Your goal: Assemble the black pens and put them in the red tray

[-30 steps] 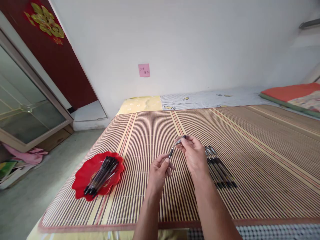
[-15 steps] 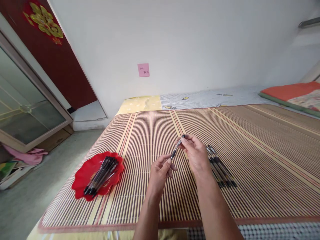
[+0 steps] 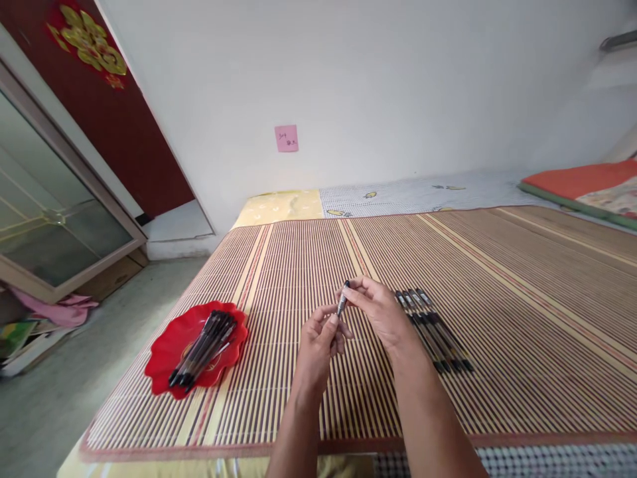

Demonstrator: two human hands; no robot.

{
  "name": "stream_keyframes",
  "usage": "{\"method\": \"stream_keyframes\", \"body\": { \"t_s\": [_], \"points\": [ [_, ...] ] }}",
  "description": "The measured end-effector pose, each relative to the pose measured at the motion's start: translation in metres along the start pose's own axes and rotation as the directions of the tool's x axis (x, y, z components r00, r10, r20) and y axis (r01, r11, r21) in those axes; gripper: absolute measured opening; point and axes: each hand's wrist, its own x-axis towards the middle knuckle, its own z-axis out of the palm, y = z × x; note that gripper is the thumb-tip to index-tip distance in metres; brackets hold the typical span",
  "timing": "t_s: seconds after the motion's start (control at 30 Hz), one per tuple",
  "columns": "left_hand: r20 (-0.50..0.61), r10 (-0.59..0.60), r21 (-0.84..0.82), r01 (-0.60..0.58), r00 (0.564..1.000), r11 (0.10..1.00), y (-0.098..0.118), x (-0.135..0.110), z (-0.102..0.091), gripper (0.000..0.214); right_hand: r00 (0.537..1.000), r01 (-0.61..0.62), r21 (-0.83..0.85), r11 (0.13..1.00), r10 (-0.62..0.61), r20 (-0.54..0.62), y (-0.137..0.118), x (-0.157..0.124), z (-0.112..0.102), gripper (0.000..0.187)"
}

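Note:
My left hand (image 3: 318, 332) is closed in a pinch around a slim gel pen (image 3: 339, 315), whose lower part is hidden by the fingers and palm. At its upper end, the thumb and fingers of my right hand (image 3: 375, 304) pinch the clear, black-tipped pen cap (image 3: 343, 297). Cap and pen line up and meet, tilted over the mat. To the right of my right forearm several capped black pens (image 3: 438, 338) lie side by side in a row. A red scalloped plate (image 3: 162, 348) at the left holds a pile of more black pens (image 3: 204, 348).
A striped bamboo mat (image 3: 293, 265) covers the bed under both hands. Folded orange bedding (image 3: 572, 179) lies at the far right. A white wall (image 3: 398, 86) with a pink note (image 3: 286, 138) rises behind. The mat's left edge drops to a grey floor (image 3: 119, 332).
The right hand has moved left and slightly down toward the left hand, bringing the cap further over the pen. The dark grip seen between the hands before is now hidden. The view has shifted slightly.

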Motion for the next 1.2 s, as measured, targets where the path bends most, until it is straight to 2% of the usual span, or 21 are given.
{"method": "stream_keyframes", "body": {
  "t_s": [0.23,0.37,0.47,0.53,0.77,0.9,1.0,1.07,1.13,1.2],
  "points": [
    [-0.012,0.01,-0.004,-0.01,1.0,1.0,0.004,-0.001,0.004,0.034,0.997,-0.005,-0.049,0.999,0.009,0.08,0.005,0.001,-0.002,0.035],
    [-0.014,-0.001,-0.006,0.001,1.0,1.0,0.002,0.0,0.005,0.037,0.999,-0.008,-0.025,1.0,0.007,-0.049,0.007,0.002,-0.002,0.045],
    [-0.01,-0.015,-0.017,0.015,1.0,1.0,0.0,0.0,0.007,0.037,0.983,0.0,0.031,1.0,0.006,-0.185,0.009,0.004,-0.004,0.052],
    [-0.008,-0.018,-0.023,0.017,1.0,1.0,0.0,0.001,0.007,0.036,0.975,0.007,0.027,1.0,-0.001,-0.223,0.01,0.005,-0.006,0.052],
    [-0.039,-0.005,-0.009,0.005,0.999,1.0,0.002,-0.001,0.006,0.036,0.979,0.038,-0.08,0.996,-0.053,-0.199,0.016,0.007,-0.009,0.048],
    [-0.127,0.039,0.034,-0.035,0.991,0.999,0.005,-0.002,0.004,0.03,0.98,0.043,-0.079,0.996,-0.058,-0.189,0.016,0.007,-0.008,0.042],
    [-0.241,0.142,0.164,-0.104,0.96,0.981,0.016,-0.005,-0.005,0.024,0.977,0.05,-0.102,0.994,-0.07,-0.202,0.013,0.007,-0.008,0.041],
    [-0.305,0.234,0.313,-0.135,0.923,0.94,0.029,-0.008,-0.019,0.022,0.975,0.044,-0.11,0.993,-0.067,-0.212,0.011,0.008,-0.009,0.041],
    [-0.357,0.328,0.478,-0.131,0.874,0.869,0.048,-0.014,-0.042,0.024,0.974,0.041,-0.108,0.993,-0.064,-0.216,0.009,0.007,-0.01,0.04],
    [-0.419,0.418,0.624,-0.079,0.806,0.778,0.069,-0.021,-0.074,0.027,0.974,0.049,-0.106,0.993,-0.071,-0.215,0.007,0.006,-0.012,0.039]
  ]
}}
